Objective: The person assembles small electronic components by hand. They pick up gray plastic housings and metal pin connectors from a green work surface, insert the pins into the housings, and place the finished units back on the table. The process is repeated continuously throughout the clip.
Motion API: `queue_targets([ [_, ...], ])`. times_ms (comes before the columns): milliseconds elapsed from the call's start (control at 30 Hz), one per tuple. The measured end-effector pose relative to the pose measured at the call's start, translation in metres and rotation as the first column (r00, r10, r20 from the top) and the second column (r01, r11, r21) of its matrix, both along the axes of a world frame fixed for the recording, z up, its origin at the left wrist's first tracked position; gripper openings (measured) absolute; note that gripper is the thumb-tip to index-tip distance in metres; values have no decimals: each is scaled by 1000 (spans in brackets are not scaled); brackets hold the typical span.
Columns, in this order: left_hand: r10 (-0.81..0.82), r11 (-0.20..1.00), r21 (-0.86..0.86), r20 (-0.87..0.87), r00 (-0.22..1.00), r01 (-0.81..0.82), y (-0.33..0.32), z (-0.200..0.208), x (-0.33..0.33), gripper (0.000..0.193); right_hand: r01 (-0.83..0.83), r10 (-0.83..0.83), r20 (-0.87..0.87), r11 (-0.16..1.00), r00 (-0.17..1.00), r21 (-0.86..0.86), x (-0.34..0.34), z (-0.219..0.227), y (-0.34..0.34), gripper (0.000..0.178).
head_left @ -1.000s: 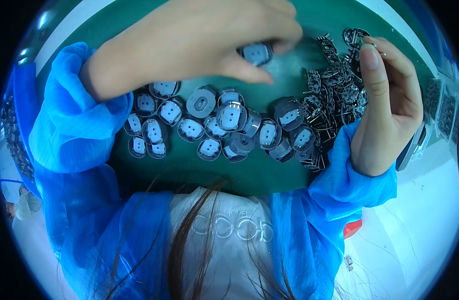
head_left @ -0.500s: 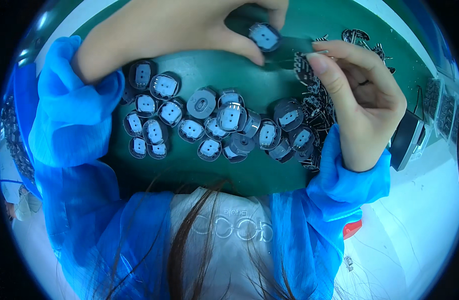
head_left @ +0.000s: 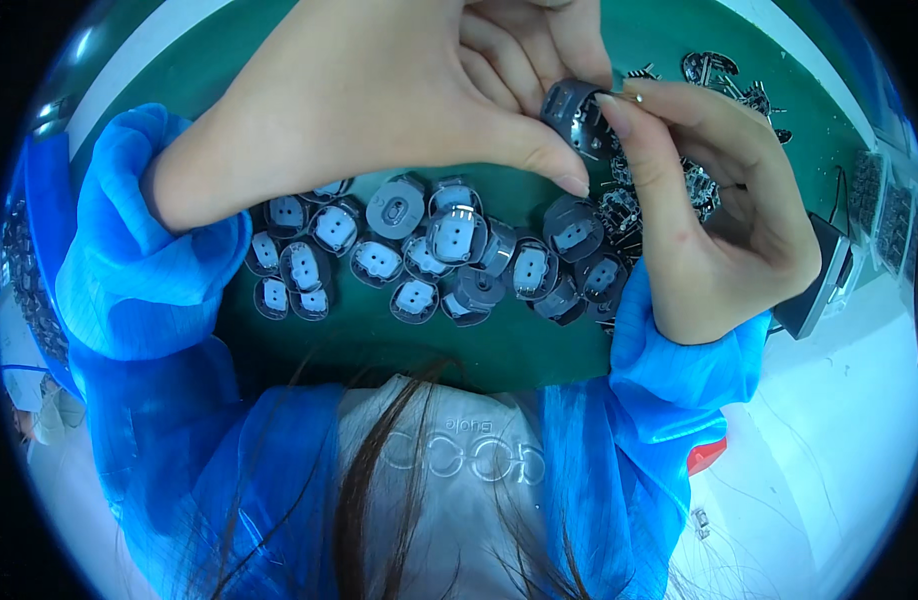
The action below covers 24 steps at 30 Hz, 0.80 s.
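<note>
My left hand (head_left: 379,115) reaches across the far part of the green mat, closed on a dark grey round plastic housing (head_left: 562,104). The housing is tilted so that its opening faces right. At that opening sits a small dark circuit board (head_left: 591,133) with shiny metal pins. My right hand (head_left: 724,205) pinches this board between thumb and forefinger, against the housing. How far the board sits inside is hidden by the fingers. Nearer to me lie several similar grey housings (head_left: 457,236), most showing pale inner faces with dark holes.
Loose circuit boards with metal pins (head_left: 699,187) are heaped behind and under my right hand, with more (head_left: 711,68) at the far right. A black box (head_left: 815,280) stands right of the green mat (head_left: 379,350), near clear trays of parts (head_left: 867,190). A blue bin (head_left: 49,180) is at left.
My left hand has moved right and nearer, bringing the housing to the circuit board. The board, previously apart from it in my right hand, now meets the housing's opening.
</note>
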<state>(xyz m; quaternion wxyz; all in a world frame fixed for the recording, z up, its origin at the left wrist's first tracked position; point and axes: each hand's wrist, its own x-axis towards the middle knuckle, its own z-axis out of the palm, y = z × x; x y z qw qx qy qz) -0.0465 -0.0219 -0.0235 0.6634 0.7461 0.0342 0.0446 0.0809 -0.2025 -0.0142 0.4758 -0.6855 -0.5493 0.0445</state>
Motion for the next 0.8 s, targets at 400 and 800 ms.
queue_targets([
  [400,63,978,-182,-215,975,-103,-3,33,2,26,-92,66,-375,995,925,-51,-4,-7,7,26],
  [800,244,836,504,10,970,-216,-10,40,2,20,71,-93,-277,993,956,-90,-5,2,11,27],
])
